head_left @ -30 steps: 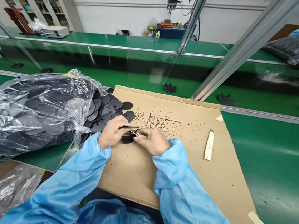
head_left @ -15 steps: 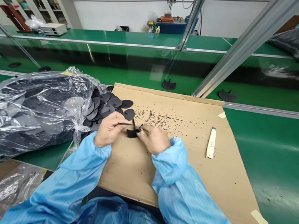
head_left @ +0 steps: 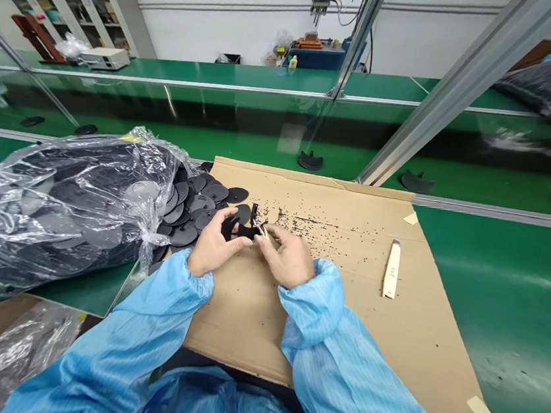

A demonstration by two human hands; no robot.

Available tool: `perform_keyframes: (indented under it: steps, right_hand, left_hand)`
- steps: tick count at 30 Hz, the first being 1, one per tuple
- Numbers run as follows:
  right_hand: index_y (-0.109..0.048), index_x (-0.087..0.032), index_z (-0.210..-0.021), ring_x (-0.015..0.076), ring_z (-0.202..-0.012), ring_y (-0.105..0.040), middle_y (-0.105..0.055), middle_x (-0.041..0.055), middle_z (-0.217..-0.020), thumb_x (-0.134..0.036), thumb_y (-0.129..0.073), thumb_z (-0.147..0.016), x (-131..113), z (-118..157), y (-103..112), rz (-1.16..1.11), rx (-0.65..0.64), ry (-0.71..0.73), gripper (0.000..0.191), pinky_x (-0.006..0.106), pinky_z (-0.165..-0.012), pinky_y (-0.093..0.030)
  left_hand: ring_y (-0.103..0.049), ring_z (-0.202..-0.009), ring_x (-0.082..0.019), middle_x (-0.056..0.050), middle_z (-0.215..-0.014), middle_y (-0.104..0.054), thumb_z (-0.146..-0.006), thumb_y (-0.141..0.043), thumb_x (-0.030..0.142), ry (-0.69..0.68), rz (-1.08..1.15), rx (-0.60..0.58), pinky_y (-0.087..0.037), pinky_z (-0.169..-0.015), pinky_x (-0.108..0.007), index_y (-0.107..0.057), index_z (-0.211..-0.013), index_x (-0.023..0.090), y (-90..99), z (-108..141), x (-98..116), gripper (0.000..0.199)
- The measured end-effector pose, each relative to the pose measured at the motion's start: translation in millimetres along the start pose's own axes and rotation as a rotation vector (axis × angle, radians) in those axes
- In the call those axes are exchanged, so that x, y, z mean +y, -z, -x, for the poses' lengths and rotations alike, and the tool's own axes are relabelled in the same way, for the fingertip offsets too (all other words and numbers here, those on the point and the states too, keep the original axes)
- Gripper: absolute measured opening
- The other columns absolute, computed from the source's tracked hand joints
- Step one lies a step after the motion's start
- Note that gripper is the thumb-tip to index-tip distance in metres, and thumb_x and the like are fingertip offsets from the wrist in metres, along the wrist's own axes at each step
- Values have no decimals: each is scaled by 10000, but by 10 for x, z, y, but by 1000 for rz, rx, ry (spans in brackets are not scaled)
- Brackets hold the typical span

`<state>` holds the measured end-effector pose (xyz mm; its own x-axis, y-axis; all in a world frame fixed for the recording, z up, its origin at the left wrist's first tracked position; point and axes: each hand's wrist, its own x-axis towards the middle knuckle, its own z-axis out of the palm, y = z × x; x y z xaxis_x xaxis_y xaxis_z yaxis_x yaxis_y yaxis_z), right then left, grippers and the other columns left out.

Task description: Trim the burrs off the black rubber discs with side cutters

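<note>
- We see the left hand [head_left: 214,242] curled round a black piece [head_left: 247,232], fingers behind it and thumb on the near side.
- The black piece sits between the two hands, held above the cardboard sheet [head_left: 329,345]; a narrow black tab [head_left: 254,214] stands up from it.
- We note the right hand [head_left: 289,258] pinching a small tool [head_left: 261,229] with a shiny metal tip; the tip is at the black piece's right end. Whether it touches, we cannot tell.
- Just beyond and to the left of the left hand: a heap of black discs [head_left: 188,213], overlapping one another, dull-faced.
- Farther left of that hand: a large clear plastic bag [head_left: 71,210] full of like dark discs, its neck bunched towards the heap.
- Beyond the right hand we find small black specks [head_left: 303,224], scattered over the cardboard.
- Well to the right of the right hand: a pale-handled cutter [head_left: 391,269], lying on the same sheet.
- Under the cardboard, showing right of both hands: the green desk [head_left: 506,279].
- Straight ahead of the hands, past the cardboard's far edge: a curved black part [head_left: 310,161] on a green surface.
</note>
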<state>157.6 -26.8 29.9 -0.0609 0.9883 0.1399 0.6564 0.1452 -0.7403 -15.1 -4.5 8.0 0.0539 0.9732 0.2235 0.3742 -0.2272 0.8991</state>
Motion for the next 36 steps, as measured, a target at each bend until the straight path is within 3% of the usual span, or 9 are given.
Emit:
perform_keyframes:
  steps: [4,7,11,15,17,20,24,31,36]
  right_hand:
    - [-675,-250,-1002,177,-814,-629,-699,-1,-900,-331,-553,-854,28,3,-44,-152,-54,11,208,277,-728,-467]
    - [-684,-252,-999,181,-820,-630,-699,2,-903,-344,-567,-849,48,-11,-30,-190,-88,-18,212,281,-722,-477]
    - [-690,-246,-995,187,-818,-621,-684,17,-884,-318,-576,-849,12,-16,35,-75,-115,-13,199,304,-753,-477]
    - [-647,-208,-1117,214,-918,-594,-611,79,-1046,-319,-631,-816,-36,1,81,114,-39,-1,321,345,-828,-464]
    - [-637,-198,-1136,209,-929,-586,-594,86,-1062,-315,-647,-808,-18,-11,103,120,-46,9,349,339,-838,-460]
    - [-682,-206,-1037,198,-939,-581,-629,58,-984,-291,-656,-808,65,-62,144,45,-125,64,245,325,-858,-444]
    - [-696,-220,-995,194,-931,-585,-650,36,-942,-289,-660,-807,155,-111,176,-13,-199,102,204,321,-842,-444]
    - [-657,-219,-1107,194,-965,-573,-604,67,-1088,-276,-610,-848,120,-74,141,144,-162,210,270,321,-871,-433]
    - [-665,-207,-1041,197,-961,-581,-645,51,-1022,-306,-614,-838,168,-123,150,35,-126,55,232,322,-863,-436]
  left_hand:
    - [-600,-991,-214,-81,-1058,-646,-767,-664,394,14,13,-53,-454,-919,-344,-612,-1085,164,-2,19,40,396]
    - [-622,-858,-187,-75,-984,-654,-755,-673,403,68,67,-27,-492,-806,-313,-614,-1067,154,-25,17,12,404]
    - [-610,-779,-170,-63,-918,-651,-722,-700,375,90,21,-44,-488,-747,-298,-607,-1047,148,-5,-4,-25,406]
    - [-581,-638,-142,-19,-744,-634,-721,-691,346,116,11,-65,-468,-646,-265,-611,-1028,155,51,-24,-5,370]
    - [-537,-533,-126,9,-616,-593,-712,-697,348,151,32,-99,-432,-551,-240,-616,-1019,154,77,-33,21,372]
    - [-477,-436,-111,34,-507,-536,-693,-714,368,233,114,-181,-364,-442,-212,-611,-1007,154,111,-47,55,394]
    - [-453,-408,-90,36,-489,-528,-657,-748,375,308,200,-249,-336,-408,-184,-575,-880,149,141,-57,44,361]
    - [-427,-414,-47,44,-560,-506,-668,-751,418,327,396,-280,-313,-389,-156,-543,-789,143,156,-56,-25,364]
    - [-499,-521,-58,7,-710,-590,-650,-765,410,406,532,-107,-393,-446,-164,-598,-837,134,112,-103,9,373]
